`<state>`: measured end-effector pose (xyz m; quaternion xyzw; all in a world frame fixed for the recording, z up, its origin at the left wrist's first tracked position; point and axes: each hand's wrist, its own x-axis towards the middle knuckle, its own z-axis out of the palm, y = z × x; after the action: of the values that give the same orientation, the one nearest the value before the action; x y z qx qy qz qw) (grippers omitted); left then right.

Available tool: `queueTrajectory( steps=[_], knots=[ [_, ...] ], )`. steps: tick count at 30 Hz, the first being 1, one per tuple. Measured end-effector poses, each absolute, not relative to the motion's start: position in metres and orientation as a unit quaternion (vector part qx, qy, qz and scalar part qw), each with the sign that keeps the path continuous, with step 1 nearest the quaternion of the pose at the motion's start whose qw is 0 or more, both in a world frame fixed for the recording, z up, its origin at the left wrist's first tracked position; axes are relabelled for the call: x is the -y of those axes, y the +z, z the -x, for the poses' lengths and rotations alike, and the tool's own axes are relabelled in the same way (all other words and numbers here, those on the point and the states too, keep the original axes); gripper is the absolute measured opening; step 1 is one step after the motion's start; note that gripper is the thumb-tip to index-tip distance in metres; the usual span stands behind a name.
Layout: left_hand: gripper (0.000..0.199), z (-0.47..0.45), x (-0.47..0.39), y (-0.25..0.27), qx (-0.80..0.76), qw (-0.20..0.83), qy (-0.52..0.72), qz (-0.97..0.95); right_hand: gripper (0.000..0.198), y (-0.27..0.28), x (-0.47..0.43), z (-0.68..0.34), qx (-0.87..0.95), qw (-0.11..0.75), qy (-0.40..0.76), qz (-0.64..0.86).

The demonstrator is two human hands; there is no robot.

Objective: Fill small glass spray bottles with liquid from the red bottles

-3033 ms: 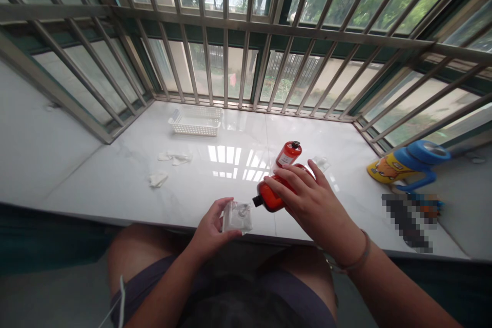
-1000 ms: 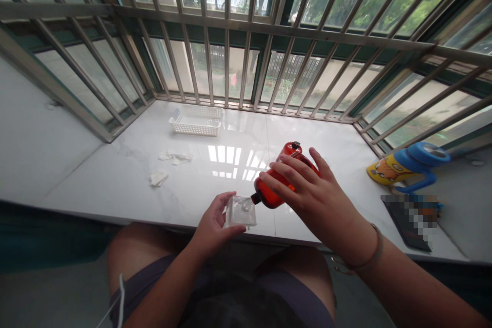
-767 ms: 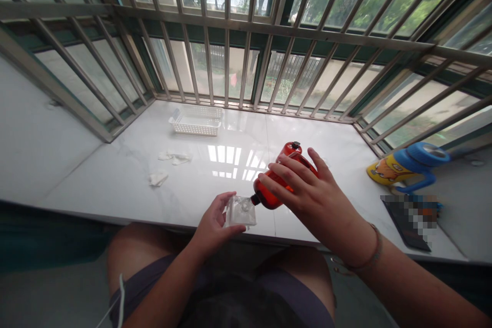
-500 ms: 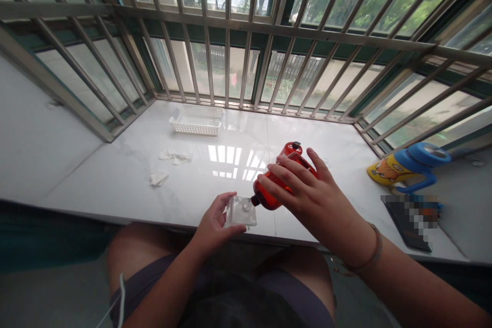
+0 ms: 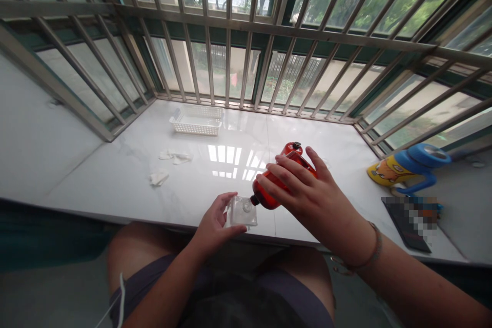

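My left hand [image 5: 221, 223] grips a small clear square container [image 5: 243, 212] by its left side, thumb at the near edge and fingers at the far one. In my right hand [image 5: 303, 189] is a red bottle [image 5: 265, 195], tipped so that its dark mouth points down to the left, over the container's far right part. A round clear spot shows inside the container below the mouth; whether liquid is flowing cannot be made out. Just behind the tilted bottle stands a second red item with a black top, a bottle by its look [image 5: 292, 148], partly hidden.
A white perforated basket [image 5: 196, 127] sits near the window bars [image 5: 230, 23]. Two crumpled white tissues [image 5: 175, 157] lie on the left of the glossy white counter [image 5: 115, 179]. At right are a blue and yellow jug [image 5: 403, 166] and a dark flat phone-like object [image 5: 403, 225].
Almost nothing differs. The red bottle and my right hand have shifted very slightly left; my left hand and the container stay in place.
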<state>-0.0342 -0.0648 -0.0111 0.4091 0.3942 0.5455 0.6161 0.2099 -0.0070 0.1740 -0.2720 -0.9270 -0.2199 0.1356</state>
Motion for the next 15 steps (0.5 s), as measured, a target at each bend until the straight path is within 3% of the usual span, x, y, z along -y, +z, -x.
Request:
queueTrajectory(
  steps=[15],
  knots=[
    [0.081, 0.0305, 0.0616, -0.0075, -0.383, 0.619, 0.547, -0.414, 0.045, 0.177, 0.0096, -0.2082, 0.929, 0.122, -0.237, 0.258]
  ],
)
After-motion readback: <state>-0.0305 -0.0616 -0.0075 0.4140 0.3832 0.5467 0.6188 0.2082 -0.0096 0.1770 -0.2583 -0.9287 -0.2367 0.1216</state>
